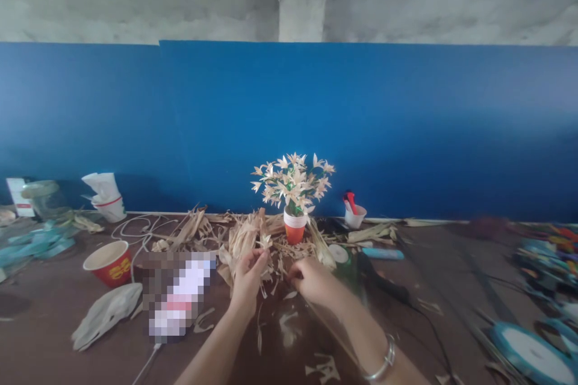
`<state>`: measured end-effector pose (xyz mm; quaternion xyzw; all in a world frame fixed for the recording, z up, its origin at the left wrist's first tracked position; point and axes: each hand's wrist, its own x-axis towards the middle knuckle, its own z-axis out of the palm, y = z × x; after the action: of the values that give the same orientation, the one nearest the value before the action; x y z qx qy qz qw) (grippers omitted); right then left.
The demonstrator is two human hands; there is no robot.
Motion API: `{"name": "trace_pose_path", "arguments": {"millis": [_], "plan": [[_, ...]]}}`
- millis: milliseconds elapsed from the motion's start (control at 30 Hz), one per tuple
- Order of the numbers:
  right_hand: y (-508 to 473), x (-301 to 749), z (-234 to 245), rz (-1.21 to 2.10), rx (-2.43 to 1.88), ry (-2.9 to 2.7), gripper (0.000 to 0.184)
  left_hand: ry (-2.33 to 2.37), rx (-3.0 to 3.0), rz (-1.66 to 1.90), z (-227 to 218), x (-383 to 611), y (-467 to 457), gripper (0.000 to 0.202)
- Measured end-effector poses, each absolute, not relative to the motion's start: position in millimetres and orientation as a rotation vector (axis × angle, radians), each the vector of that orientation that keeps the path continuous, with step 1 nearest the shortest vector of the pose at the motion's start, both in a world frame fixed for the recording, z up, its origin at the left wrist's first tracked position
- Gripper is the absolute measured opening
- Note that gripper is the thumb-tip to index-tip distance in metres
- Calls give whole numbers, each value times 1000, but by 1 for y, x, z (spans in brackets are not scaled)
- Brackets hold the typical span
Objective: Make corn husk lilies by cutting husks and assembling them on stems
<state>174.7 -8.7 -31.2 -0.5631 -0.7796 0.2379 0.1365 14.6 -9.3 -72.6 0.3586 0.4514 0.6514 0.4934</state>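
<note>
My left hand (pixel 247 277) is closed in a pinch on a small pale flower (pixel 265 242), which looks made of dried husk and points upward. Beside it my right hand (pixel 313 280) is curled with its fingertips together. Whatever they hold, if anything, is hidden. A pile of dried husks (pixel 241 237) lies just beyond both hands. Behind it stands a red and white pot (pixel 294 230) with a bunch of similar pale flowers (pixel 295 183) on green stems. Husk scraps (pixel 291 328) are scattered on the dark table below my hands.
On the left are a red paper cup (pixel 108 263), a blurred-out phone (pixel 183 301) on a cable and a grey folded piece (pixel 107 316). A small white cup (pixel 354 215) holds a red-handled tool. To the right lie a black corded tool (pixel 386 283) and a ribbon spool (pixel 533 352).
</note>
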Motion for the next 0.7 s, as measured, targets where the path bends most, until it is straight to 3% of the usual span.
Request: {"name": "trace_pose_path", "arguments": {"millis": [700], "plan": [[-6,145,-73,343,-1288,-2633,37,1144,774,1783,-72,7,-5,28]]}}
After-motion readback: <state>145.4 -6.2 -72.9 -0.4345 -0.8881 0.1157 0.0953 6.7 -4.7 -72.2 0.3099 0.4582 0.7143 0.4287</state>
